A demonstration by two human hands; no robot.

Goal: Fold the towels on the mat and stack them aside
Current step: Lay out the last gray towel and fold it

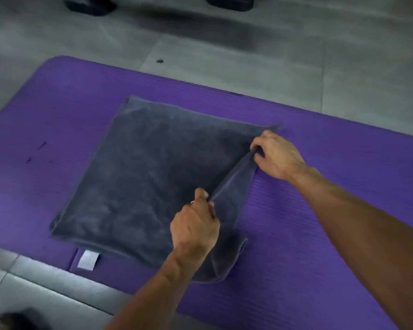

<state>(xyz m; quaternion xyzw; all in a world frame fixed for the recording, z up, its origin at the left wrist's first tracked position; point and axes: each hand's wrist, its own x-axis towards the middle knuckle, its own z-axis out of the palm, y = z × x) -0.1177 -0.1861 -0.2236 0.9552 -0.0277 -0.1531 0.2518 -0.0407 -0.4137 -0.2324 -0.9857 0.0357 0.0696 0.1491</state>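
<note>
A dark grey towel (148, 177) lies spread on the purple mat (320, 210), roughly square. Its right edge is lifted off the mat into a raised ridge between my two hands. My left hand (196, 225) pinches that edge near its front end, fingers curled round the cloth. Farther back, my right hand (277, 153) grips the same edge close to the towel's far right corner. The front right corner of the towel sags under my left forearm.
The mat lies on a grey tiled floor (248, 55). A white label (87, 259) sits at the mat's near edge. Two dark objects (88, 4) stand on the floor at the far top. Bare mat stretches left and right of the towel.
</note>
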